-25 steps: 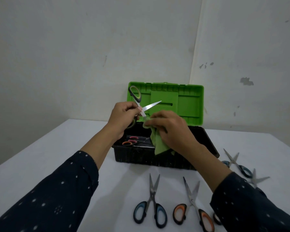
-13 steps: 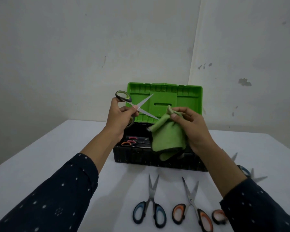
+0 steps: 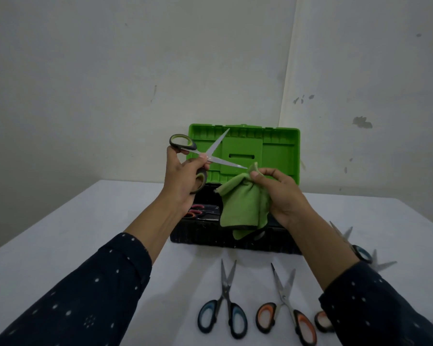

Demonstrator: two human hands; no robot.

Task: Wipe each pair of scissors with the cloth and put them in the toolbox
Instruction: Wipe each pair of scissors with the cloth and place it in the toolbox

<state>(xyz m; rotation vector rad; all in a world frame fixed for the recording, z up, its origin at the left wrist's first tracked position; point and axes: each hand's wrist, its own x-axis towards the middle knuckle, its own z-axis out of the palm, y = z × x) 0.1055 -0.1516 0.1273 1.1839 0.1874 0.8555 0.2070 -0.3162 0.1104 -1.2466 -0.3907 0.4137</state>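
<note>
Holding the green-handled scissors (image 3: 211,157) by the handles above the open toolbox (image 3: 210,242), the left hand (image 3: 183,177) presents spread blades. The right hand (image 3: 284,194) pinches the limp cloth (image 3: 243,208) at one blade tip. The blades look stiff, light and sharp-edged, so grip belongs on the handles.

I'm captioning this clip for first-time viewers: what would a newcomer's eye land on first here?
Dead centre, the left hand holds grey-and-green-handled scissors wide open while the right hand pinches a green cloth at one blade tip. Behind them stands a black plastic toolbox with its bright green lid raised; blue-handled scissors and orange-handled scissors lie on the white table in front.
</note>
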